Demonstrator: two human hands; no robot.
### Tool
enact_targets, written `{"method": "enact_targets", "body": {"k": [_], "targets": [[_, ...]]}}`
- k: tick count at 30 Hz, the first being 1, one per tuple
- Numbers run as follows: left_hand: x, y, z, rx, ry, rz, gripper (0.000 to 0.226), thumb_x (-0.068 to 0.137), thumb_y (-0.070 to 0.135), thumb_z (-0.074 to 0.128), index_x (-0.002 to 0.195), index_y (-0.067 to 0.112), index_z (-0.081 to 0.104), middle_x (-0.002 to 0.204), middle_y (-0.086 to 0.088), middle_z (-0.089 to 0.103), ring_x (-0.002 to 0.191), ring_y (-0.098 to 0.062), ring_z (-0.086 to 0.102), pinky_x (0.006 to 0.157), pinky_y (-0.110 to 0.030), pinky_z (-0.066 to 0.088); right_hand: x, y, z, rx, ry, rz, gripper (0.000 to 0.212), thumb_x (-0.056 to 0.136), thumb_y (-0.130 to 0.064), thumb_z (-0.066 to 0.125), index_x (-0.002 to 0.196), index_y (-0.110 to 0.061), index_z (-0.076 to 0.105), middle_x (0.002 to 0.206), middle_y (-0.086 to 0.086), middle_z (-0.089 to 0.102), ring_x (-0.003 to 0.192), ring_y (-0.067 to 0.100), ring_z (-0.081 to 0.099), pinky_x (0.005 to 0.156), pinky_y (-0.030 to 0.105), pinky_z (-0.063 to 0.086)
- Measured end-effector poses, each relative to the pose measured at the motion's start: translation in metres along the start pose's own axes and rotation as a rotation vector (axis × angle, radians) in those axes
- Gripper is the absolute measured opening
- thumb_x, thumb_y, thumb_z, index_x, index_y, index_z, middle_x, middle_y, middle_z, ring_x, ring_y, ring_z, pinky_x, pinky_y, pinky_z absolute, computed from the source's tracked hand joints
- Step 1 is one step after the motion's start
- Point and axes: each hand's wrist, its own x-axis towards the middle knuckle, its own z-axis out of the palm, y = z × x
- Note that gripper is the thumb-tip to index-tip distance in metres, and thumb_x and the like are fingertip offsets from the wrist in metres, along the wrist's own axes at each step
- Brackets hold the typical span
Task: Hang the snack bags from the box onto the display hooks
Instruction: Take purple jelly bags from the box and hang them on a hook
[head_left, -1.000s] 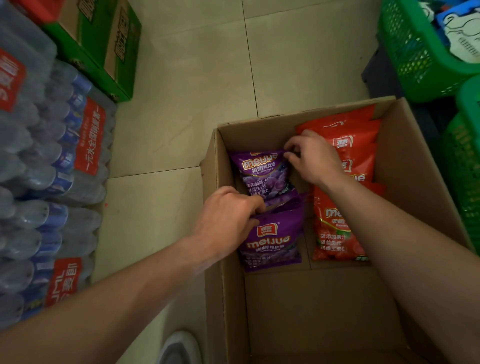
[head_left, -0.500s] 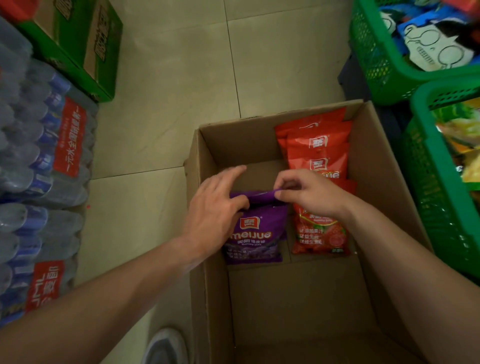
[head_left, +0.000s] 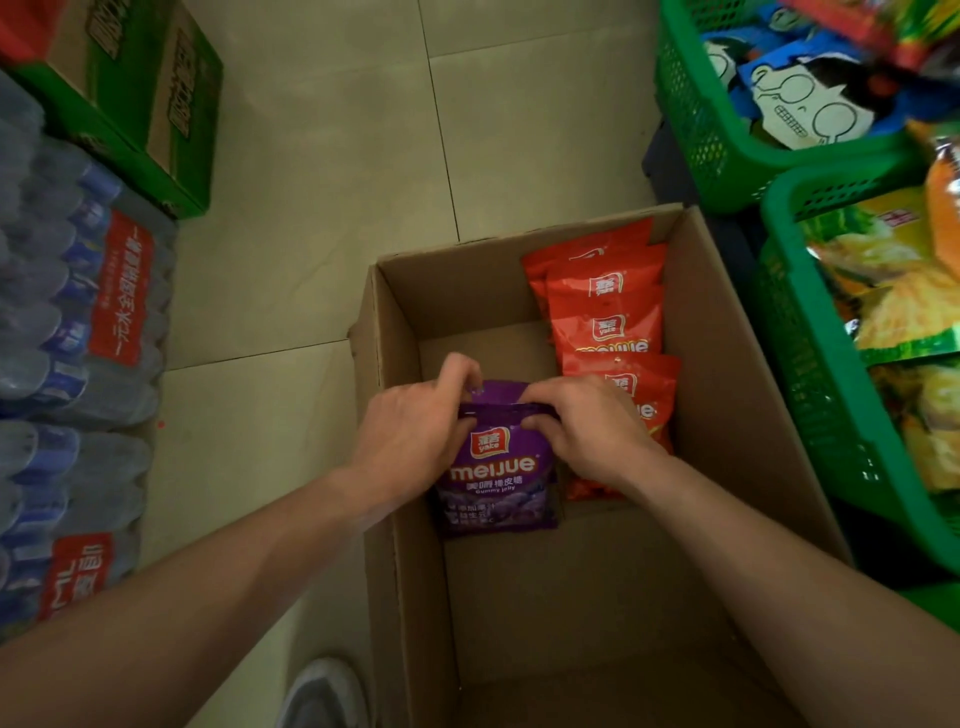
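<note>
Inside the box (head_left: 727, 364), purple snack bag (head_left: 493, 478), top edge pinched between both hands' fingers (head_left: 457, 374).

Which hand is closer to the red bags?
The right hand. It grips the purple bag's top edge and lies right against the red bags, covering part of one. The left hand grips the same bag's other side, farther from them.

An open brown cardboard box (head_left: 737, 374) sits on the tiled floor (head_left: 322, 171). Inside, purple snack bags (head_left: 493, 478) lie left of overlapping red snack bags (head_left: 608, 317). Shrink-wrapped water bottles (head_left: 72, 332) stand left; green plastic baskets (head_left: 696, 130) stand right.
</note>
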Motion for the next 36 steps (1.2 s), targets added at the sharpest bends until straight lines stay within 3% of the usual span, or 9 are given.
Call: {"method": "enact_targets", "body": {"k": [3, 6, 13, 16, 19, 23, 27, 31, 36], "targets": [[0.005, 0.0, -0.002, 0.045, -0.048, 0.037, 0.038, 0.093, 0.043, 0.057, 0.127, 0.029, 0.046, 0.124, 0.008, 0.059, 0.112, -0.01, 0.056, 0.093, -0.028, 0.049, -0.005, -0.002, -0.007, -0.009, -0.001, 0.041, 0.025, 0.095, -0.036, 0.061, 0.12, -0.034, 0.064, 0.113, -0.008, 0.07, 0.101, 0.013, 0.064, 0.083, 0.034, 0.055], [0.005, -0.001, -0.009, -0.018, -0.076, 0.067, 0.032, 0.095, 0.039, 0.056, 0.124, 0.026, 0.058, 0.122, 0.007, 0.061, 0.113, -0.01, 0.053, 0.097, -0.031, 0.047, -0.015, -0.008, -0.02, 0.009, -0.018, 0.114, 0.027, 0.096, -0.037, 0.061, 0.122, -0.033, 0.063, 0.114, -0.009, 0.07, 0.103, 0.011, 0.064, 0.082, 0.03, 0.055], [-0.022, 0.034, -0.102, -0.238, -0.091, 0.101, 0.01, 0.09, 0.027, 0.066, 0.097, 0.023, 0.071, 0.092, 0.008, 0.068, 0.086, -0.013, 0.063, 0.073, -0.032, 0.053, -0.069, -0.075, -0.1, 0.055, 0.034, 0.269, 0.027, 0.096, -0.039, 0.06, 0.122, -0.033, 0.063, 0.118, -0.007, 0.068, 0.105, 0.016, 0.062, 0.077, 0.028, 0.047], [-0.052, 0.066, -0.174, -0.279, -0.071, 0.091, 0.002, 0.084, 0.02, 0.071, 0.083, 0.022, 0.07, 0.076, 0.011, 0.061, 0.076, -0.016, 0.061, 0.067, -0.031, 0.046, -0.105, -0.13, -0.167, 0.077, 0.076, 0.281, 0.02, 0.095, -0.036, 0.061, 0.114, -0.032, 0.065, 0.112, -0.007, 0.071, 0.103, 0.02, 0.064, 0.081, 0.036, 0.053], [-0.082, 0.108, -0.265, -0.311, -0.059, 0.091, 0.002, 0.083, 0.02, 0.071, 0.082, 0.02, 0.07, 0.079, 0.006, 0.067, 0.076, -0.018, 0.061, 0.067, -0.034, 0.047, -0.144, -0.19, -0.249, 0.1, 0.125, 0.27, 0.014, 0.092, -0.031, 0.063, 0.106, -0.029, 0.065, 0.103, -0.01, 0.071, 0.098, 0.016, 0.064, 0.073, 0.037, 0.053], [-0.125, 0.174, -0.412, -0.322, -0.072, 0.097, 0.001, 0.081, 0.021, 0.066, 0.081, 0.02, 0.067, 0.08, 0.003, 0.067, 0.078, -0.023, 0.059, 0.068, -0.036, 0.049, -0.201, -0.286, -0.377, 0.08, 0.173, 0.329, 0.012, 0.091, -0.026, 0.064, 0.102, -0.023, 0.069, 0.097, -0.007, 0.072, 0.092, 0.018, 0.063, 0.065, 0.031, 0.042], [-0.169, 0.228, -0.545, -0.343, -0.108, 0.182, 0.011, 0.078, 0.028, 0.063, 0.084, 0.021, 0.068, 0.081, 0.003, 0.068, 0.079, -0.026, 0.06, 0.069, -0.038, 0.05, -0.265, -0.378, -0.495, 0.05, 0.199, 0.408, 0.017, 0.094, -0.03, 0.063, 0.108, -0.023, 0.069, 0.1, -0.002, 0.074, 0.091, 0.021, 0.067, 0.069, 0.033, 0.049], [-0.205, 0.267, -0.65, -0.519, -0.061, 0.266, 0.015, 0.077, 0.023, 0.08, 0.089, 0.019, 0.074, 0.064, 0.018, 0.058, 0.062, 0.005, 0.053, 0.06, -0.01, 0.035, -0.327, -0.452, -0.582, 0.027, 0.352, 0.455, 0.019, 0.091, -0.028, 0.069, 0.109, -0.023, 0.073, 0.097, 0.001, 0.075, 0.09, 0.027, 0.067, 0.068, 0.034, 0.046], [-0.231, 0.303, -0.735, -0.829, -0.104, 0.377, 0.026, 0.081, 0.004, 0.076, 0.082, 0.028, 0.066, 0.064, 0.019, 0.063, 0.059, 0.008, 0.053, 0.061, -0.01, 0.039, -0.391, -0.505, -0.643, 0.046, 0.538, 0.545, 0.016, 0.091, -0.029, 0.068, 0.106, -0.025, 0.072, 0.096, -0.001, 0.074, 0.09, 0.024, 0.066, 0.071, 0.032, 0.046]]}}
